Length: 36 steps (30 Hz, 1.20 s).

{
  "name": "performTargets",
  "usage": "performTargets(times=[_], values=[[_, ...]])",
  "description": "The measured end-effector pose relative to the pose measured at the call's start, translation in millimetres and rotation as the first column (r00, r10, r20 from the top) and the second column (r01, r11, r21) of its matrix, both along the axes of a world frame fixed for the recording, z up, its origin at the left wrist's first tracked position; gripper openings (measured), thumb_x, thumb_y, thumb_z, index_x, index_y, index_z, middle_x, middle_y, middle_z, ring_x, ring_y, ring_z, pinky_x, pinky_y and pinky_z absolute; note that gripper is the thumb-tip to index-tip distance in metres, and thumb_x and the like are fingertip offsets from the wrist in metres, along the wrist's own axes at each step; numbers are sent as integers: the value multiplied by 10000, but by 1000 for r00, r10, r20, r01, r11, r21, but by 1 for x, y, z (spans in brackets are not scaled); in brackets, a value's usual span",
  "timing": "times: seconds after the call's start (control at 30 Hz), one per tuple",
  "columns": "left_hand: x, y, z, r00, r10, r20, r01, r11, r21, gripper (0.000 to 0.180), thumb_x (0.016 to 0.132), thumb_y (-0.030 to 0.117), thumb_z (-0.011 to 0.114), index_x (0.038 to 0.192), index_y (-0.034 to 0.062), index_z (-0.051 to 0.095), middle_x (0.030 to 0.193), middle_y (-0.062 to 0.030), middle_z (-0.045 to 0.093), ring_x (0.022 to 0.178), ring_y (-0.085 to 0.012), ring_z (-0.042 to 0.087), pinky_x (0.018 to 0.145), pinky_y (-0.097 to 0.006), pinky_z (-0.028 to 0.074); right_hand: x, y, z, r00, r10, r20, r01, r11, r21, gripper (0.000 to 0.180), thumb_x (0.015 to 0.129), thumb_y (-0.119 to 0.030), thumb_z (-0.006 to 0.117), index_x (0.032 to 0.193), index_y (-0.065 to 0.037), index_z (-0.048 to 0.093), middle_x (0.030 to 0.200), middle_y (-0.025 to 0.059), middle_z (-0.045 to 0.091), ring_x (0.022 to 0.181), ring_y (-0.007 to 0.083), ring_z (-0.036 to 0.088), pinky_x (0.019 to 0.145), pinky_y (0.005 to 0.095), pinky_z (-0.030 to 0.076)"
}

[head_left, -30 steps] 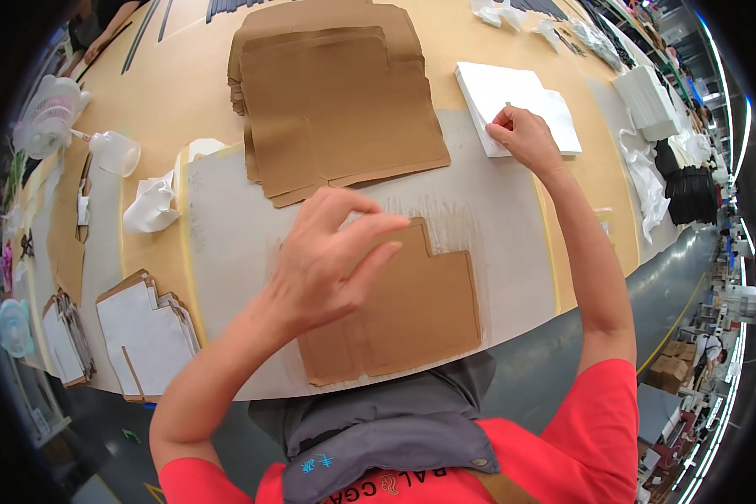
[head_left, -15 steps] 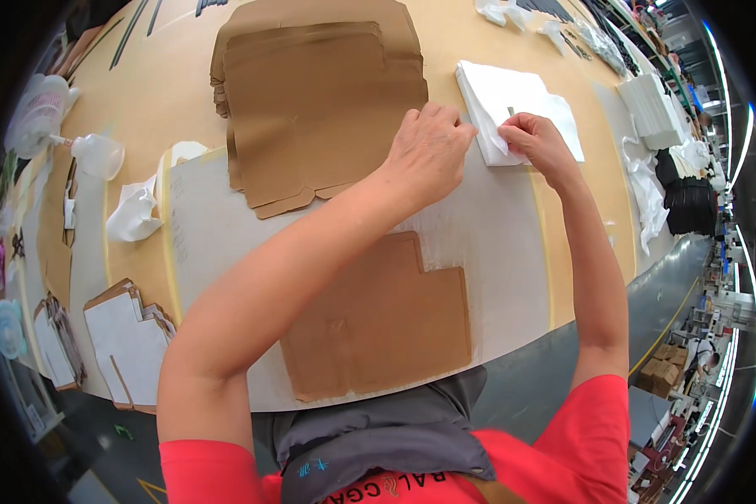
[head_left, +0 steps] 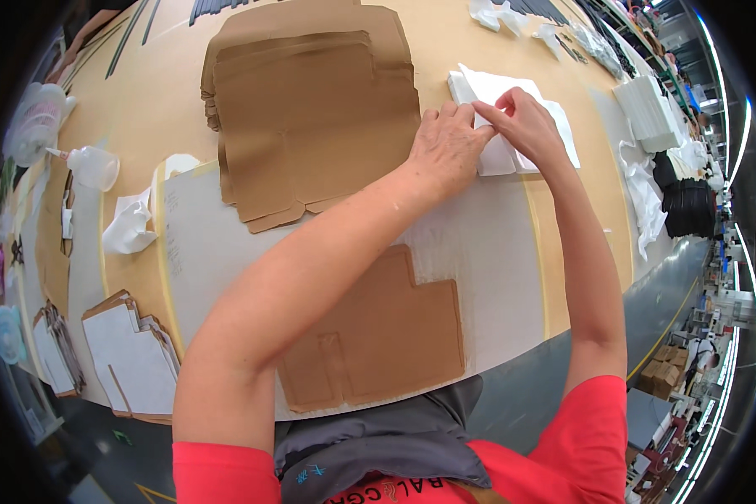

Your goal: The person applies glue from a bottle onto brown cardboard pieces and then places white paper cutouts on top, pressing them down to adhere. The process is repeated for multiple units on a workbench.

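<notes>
A stack of white sheets lies at the upper right, its top sheet lifted and creased along the left side. My left hand is at that stack's left edge, its fingers curled together on the sheet; the fingertips are partly hidden. My right hand reaches over the stack, thumb and forefinger pinched at the white sheet, close against the left fingers. In front of me a single brown stepped panel lies flat, partly covered by my left forearm. Beyond that arm rests a thick stack of brown panels.
A squeeze bottle and a crumpled white sheet sit at the left. White-faced panels are stacked at the near left edge. On the far right stand a white pile and a black bundle. Dark strips lie at the back.
My left hand has moved slightly right and down to the white stack's edge. My right hand has shifted up and left, against the left fingers. The top sheet is more raised.
</notes>
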<state>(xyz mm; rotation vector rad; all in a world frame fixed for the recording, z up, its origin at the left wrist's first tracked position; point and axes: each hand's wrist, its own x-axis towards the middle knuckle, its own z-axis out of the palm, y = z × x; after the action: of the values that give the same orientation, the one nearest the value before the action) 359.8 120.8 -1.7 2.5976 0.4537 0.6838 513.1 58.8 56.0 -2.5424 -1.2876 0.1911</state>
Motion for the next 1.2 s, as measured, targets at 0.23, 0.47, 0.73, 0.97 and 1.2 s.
performTargets(times=[0.23,0.47,0.73,0.97,1.2], values=[[-1,-3,11,963,-39,-267,69,992,107,456,796,-60,557,1182,128,712,1194,-97,593,1172,-262,508,986,-393,404,58,-21,0,976,101,195,-122,988,99,357,899,-342,619,1022,-8,647,877,179,689,803,308,665,760,391,509],[-10,-16,21,1000,13,-18,-14,999,-49,599,832,-65,544,1399,128,536,1401,-166,482,1300,-321,461,1066,-449,379,174,-117,96,881,-97,-464,262,915,306,257,968,-266,662,1110,-52,667,955,0,698,806,64,626,727,238,510],[-43,-41,88,993,19,119,94,495,-864,565,999,318,579,1512,151,412,1462,-154,455,1372,-289,418,1098,-411,375,64,-119,201,983,114,-142,-63,944,323,317,974,-281,632,1121,-1,653,909,26,710,767,85,649,720,262,516],[-86,-77,112,904,364,224,334,-274,-902,778,999,506,528,1599,177,158,1607,-135,198,1476,-333,228,1134,-564,308,-79,-108,204,924,356,136,-379,896,232,252,955,-235,621,1024,2,672,792,102,695,684,180,662,674,305,508],[-151,-102,118,802,441,402,565,-342,-751,636,1031,629,279,1548,263,223,1575,-2,251,1471,-249,226,1132,-671,194,-194,-115,183,783,601,161,-621,745,243,168,928,-158,652,1001,-7,648,769,156,673,658,322,646,612,348,496]])
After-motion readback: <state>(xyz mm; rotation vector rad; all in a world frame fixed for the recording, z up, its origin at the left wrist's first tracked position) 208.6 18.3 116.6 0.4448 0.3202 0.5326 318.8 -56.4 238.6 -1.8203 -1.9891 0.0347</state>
